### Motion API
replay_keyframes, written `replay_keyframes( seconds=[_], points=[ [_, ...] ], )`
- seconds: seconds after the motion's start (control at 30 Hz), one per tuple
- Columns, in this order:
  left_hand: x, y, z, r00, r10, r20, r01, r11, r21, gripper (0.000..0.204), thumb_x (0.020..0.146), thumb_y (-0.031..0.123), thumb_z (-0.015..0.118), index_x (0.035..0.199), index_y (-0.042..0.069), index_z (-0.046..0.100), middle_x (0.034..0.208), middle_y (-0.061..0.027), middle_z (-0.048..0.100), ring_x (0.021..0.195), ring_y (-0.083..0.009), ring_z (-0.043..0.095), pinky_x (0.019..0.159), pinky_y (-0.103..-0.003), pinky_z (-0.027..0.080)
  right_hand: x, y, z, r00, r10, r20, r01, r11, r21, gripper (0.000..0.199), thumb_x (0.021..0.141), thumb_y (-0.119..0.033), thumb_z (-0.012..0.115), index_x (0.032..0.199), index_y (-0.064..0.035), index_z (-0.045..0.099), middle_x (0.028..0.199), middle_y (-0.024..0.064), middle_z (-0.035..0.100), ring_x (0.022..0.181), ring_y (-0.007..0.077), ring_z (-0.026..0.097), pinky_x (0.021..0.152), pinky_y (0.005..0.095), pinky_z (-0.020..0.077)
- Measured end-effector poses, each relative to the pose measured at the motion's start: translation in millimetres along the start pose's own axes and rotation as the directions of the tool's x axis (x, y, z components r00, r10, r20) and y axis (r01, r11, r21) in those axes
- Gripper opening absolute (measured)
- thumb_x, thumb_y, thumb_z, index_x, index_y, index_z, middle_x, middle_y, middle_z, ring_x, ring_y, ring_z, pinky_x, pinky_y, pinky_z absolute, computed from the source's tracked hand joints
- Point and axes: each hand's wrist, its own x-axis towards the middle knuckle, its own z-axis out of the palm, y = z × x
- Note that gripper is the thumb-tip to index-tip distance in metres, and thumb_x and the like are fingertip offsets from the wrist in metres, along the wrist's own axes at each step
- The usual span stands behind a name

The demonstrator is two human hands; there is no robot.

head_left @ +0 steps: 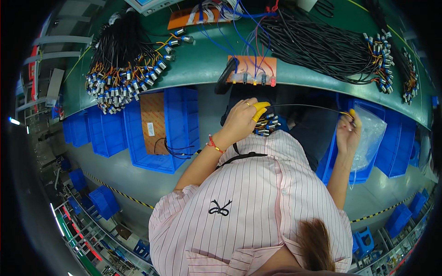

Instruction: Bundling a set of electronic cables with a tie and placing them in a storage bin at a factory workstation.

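My left hand [240, 120], with a red bracelet at the wrist and yellow finger covers, is closed around a bundle of short cables with metal connector ends [267, 125] held over my lap. A thin black cable [304, 106] runs from that bundle across to my right hand [348, 132]. The right hand pinches the far end of this cable, with a yellow cover on one fingertip, above a clear plastic bag [372, 131]. I wear a pink striped shirt.
A green workbench [207, 60] lies ahead with an orange fixture [252, 69] wired in blue and red. Large bundles of black cables with metal connectors lie at left [124, 69] and right [331, 46]. Blue bins [179, 124] stand below the bench; one at right [391, 147] holds the bag.
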Motion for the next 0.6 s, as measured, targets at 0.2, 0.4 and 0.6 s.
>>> replay_keyframes(
  seconds=[0.2, 0.4, 0.6],
  points=[
    [-4, 16, -26, 0.970, -0.240, -0.028, 0.212, 0.903, -0.374, 0.018, 0.090, 0.007, 0.063, 0.105, 0.000, 0.067, 0.085, -0.0085, 0.065, 0.081, -0.0243, 0.063, 0.075, -0.033, 0.051, -2, -19, -19, 0.772, -0.289, -0.566, 0.353, 0.935, 0.004, 0.016, 0.092, -0.007, 0.057, 0.103, 0.0038, 0.060, 0.082, 0.0069, 0.049, 0.074, 0.0163, 0.044, 0.072, 0.0315, 0.0415],
    [-20, 21, -16, 0.923, -0.383, -0.030, -0.057, -0.059, -0.997, 0.023, 0.096, 0.016, 0.059, 0.115, 0.002, 0.060, 0.098, -0.0100, 0.066, 0.085, -0.0185, 0.063, 0.078, -0.031, 0.052, -2, -18, -10, 0.970, -0.065, -0.235, 0.094, 0.989, 0.115, 0.018, 0.081, -0.013, 0.054, 0.091, 0.0016, 0.058, 0.072, 0.0045, 0.038, 0.063, 0.0158, 0.031, 0.061, 0.0293, 0.0273],
    [-12, 33, -14, 0.935, -0.353, 0.023, 0.006, -0.048, -0.999, 0.031, 0.103, 0.024, 0.045, 0.123, 0.001, 0.055, 0.089, -0.0074, 0.058, 0.066, -0.0105, 0.052, 0.060, -0.022, 0.044, -2, -13, -12, 0.978, -0.156, -0.141, 0.142, 0.984, -0.108, 0.014, 0.069, -0.013, 0.053, 0.067, -0.0075, 0.041, 0.067, 0.0048, 0.032, 0.064, 0.0156, 0.028, 0.064, 0.0307, 0.0256]
  ],
)
